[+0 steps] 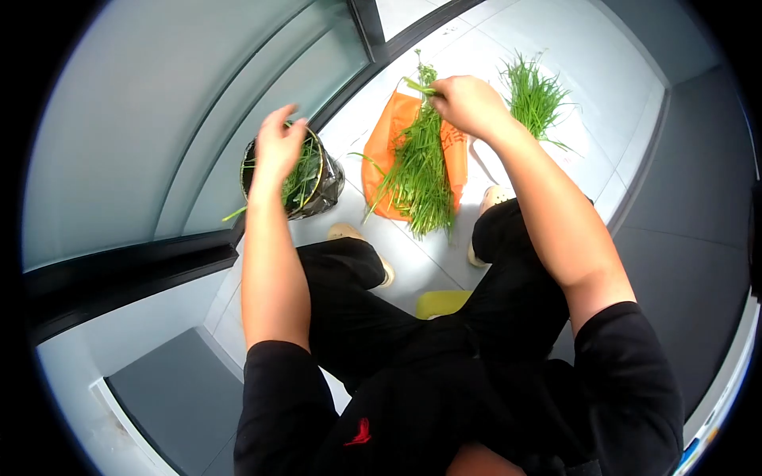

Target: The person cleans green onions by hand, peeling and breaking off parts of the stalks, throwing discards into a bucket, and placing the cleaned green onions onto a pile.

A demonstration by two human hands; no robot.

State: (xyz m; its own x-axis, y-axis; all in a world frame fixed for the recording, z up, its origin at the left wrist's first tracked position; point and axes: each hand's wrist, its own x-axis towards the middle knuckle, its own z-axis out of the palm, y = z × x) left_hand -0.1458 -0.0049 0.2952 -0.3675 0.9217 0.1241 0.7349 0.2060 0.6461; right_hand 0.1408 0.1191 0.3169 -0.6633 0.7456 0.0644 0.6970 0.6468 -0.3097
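My left hand (279, 147) is over a bin lined with a black bag (328, 186), its fingers apart and slightly blurred. Green scraps (303, 174) lie inside the bin, partly hidden by the hand. My right hand (464, 101) pinches a few green stalks (419, 87) above an orange bag (382, 147). On that bag lies a large heap of long green stalks (421, 170). A second bunch of thin green leaves (533, 95) rests on something white to the right of my right hand.
Frosted glass panels (182, 95) with a black frame (397, 47) stand at the left. Pale floor tiles (429, 262) run beneath. My shoes (345, 232) are below the orange bag, and a yellow-green seat (442, 303) shows between my legs. A dark grey surface (683, 238) is at the right.
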